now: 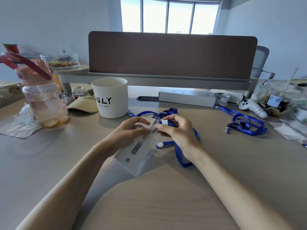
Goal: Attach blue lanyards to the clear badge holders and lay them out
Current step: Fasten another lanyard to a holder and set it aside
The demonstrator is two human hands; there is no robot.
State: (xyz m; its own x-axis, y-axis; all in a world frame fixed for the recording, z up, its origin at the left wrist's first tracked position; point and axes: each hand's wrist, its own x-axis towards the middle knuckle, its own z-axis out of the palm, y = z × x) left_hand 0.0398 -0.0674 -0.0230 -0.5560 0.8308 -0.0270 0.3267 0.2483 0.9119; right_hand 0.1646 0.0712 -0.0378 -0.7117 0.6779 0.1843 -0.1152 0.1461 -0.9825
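Note:
My left hand (pixel 128 131) grips the top of a clear badge holder (pixel 137 155), which slants down toward me above the table. My right hand (pixel 176 130) pinches the white clip end of a blue lanyard (pixel 178 151) right at the holder's top edge. That lanyard's strap loops under my right wrist and back behind my hands. A second blue lanyard (pixel 245 123) lies coiled on the table to the right. More clear badge holders (pixel 290 131) lie at the far right edge.
A white cup (pixel 111 98) stands just behind my hands. A pink water bottle (pixel 41 97) stands at the left on a plastic sheet. A long white box (pixel 186 97), a tape roll (pixel 222 98), a white toy (pixel 254 108) and a drink cup (pixel 279 100) line the back right, before a brown divider (pixel 172 53).

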